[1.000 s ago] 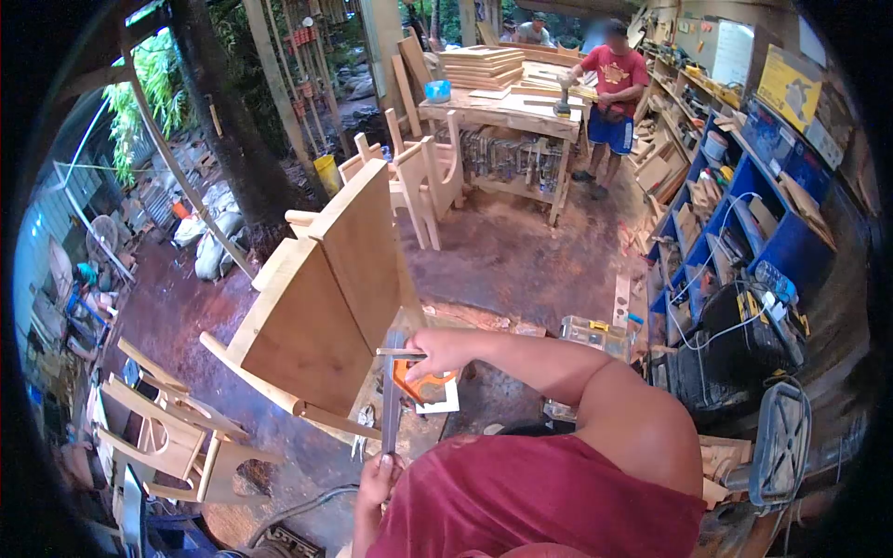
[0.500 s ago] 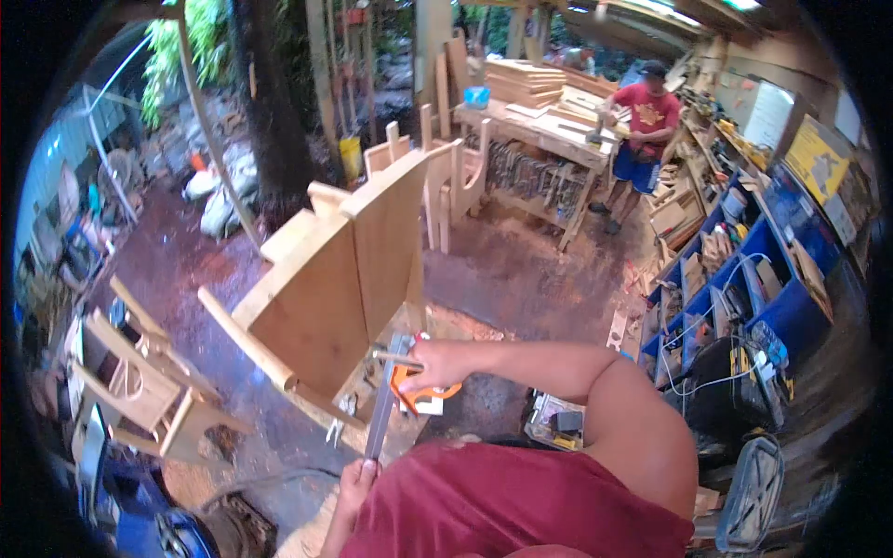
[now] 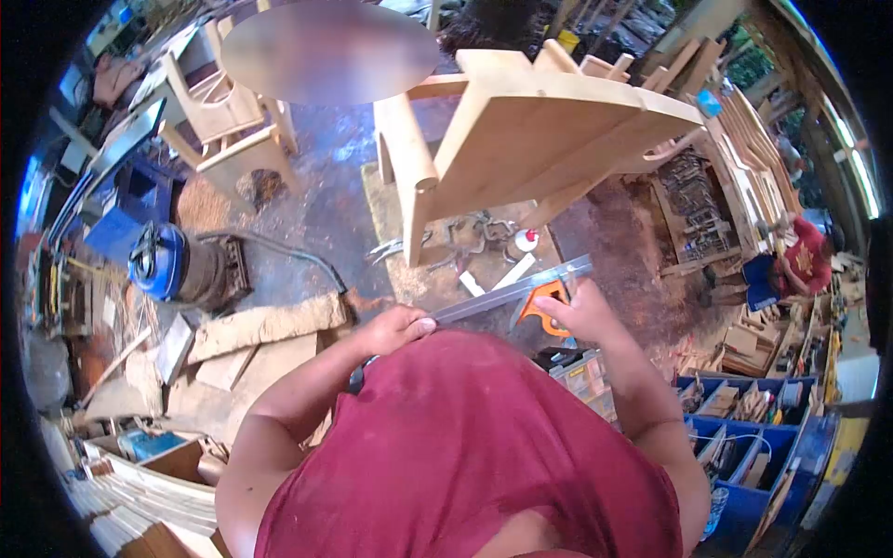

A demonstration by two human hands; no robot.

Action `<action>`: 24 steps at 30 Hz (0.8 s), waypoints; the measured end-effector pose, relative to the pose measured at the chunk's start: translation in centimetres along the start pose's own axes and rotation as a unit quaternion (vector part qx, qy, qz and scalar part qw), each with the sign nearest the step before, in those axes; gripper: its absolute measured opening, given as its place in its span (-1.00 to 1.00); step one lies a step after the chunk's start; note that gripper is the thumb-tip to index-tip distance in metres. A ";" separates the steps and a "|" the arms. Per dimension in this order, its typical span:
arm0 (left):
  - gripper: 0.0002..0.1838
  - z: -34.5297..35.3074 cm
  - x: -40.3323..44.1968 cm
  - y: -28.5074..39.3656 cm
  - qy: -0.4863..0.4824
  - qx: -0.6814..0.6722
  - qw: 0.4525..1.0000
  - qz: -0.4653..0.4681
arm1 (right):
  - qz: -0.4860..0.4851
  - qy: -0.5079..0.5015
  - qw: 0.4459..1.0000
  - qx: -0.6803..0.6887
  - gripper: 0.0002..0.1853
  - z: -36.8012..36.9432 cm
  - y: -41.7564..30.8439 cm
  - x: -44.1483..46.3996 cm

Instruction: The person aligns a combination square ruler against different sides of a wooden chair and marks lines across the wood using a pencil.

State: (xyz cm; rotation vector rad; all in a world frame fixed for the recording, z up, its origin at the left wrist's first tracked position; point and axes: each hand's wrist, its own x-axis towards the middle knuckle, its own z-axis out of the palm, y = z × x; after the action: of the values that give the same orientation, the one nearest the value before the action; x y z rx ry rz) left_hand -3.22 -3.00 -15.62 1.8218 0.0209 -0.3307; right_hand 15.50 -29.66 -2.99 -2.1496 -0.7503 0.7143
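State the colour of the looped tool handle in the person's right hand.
The looped tool handle is orange, best seen in the head view.

Hands (image 3: 395, 329) w/ bar (image 3: 498, 299), orange hndl (image 3: 534, 299), wdn furn (image 3: 549, 130)

Furniture (image 3: 549, 130) blocks right hand (image 3: 584, 312) ahead; open floor (image 3: 321, 206) between it and hose (image 3: 279, 245).

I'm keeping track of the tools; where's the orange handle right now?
In the head view, the orange handle is right of centre, in the right hand, just below the long metal bar.
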 end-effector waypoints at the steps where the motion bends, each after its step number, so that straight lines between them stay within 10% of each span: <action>1: -0.60 0.0 0.0 -0.2 0.002 -0.007 1.000 -0.007 | 0.002 -0.010 0.999 -0.046 -0.61 0.2 0.1 0.3; 24: -0.69 -2.0 0.5 0.7 -0.042 0.034 0.998 -0.023 | -0.087 0.000 0.995 0.047 -0.63 0.6 -1.0 -0.9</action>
State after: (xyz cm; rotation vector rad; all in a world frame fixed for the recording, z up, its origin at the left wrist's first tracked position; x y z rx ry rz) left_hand -2.17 -1.36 -14.60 1.8746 -0.0082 -0.4454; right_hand 14.20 -29.45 -2.28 -1.9726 -0.8751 0.6443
